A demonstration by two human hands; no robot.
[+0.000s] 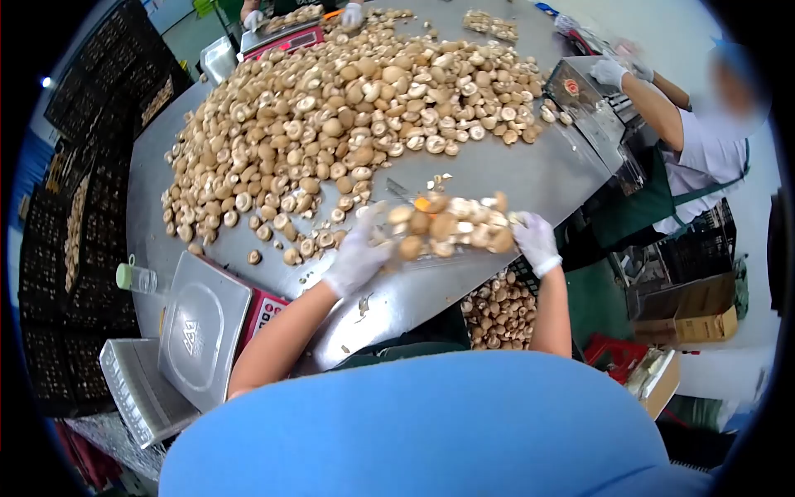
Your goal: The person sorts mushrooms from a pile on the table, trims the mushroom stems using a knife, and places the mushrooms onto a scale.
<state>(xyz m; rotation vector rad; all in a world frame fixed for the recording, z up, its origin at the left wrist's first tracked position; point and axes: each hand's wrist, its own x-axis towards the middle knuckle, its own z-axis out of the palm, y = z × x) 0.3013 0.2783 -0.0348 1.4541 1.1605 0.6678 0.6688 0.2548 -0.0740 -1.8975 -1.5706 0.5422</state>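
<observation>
My left hand (pixel 360 255), in a white glove, grips the left end of a clear plastic tray (pixel 435 262) just over the near edge of the metal table. The tray is heaped with brown-capped mushrooms (pixel 445 225) and is blurred by motion. Around its right end the fingers of my right hand (pixel 537 240), also gloved, are closed. Something small and orange (pixel 422 204) shows at the tray's far side, too blurred to name. Beyond my hands spreads a large pile of loose mushrooms (pixel 331 124).
A scale (pixel 203 327) with a red front stands left on the metal table (pixel 530 178), beside clear trays (pixel 145 389) and a green-lidded bottle (pixel 137 277). A crate of mushrooms (pixel 501 313) sits below the edge. Co-workers' gloved hands (pixel 609 73) work right and at the far side.
</observation>
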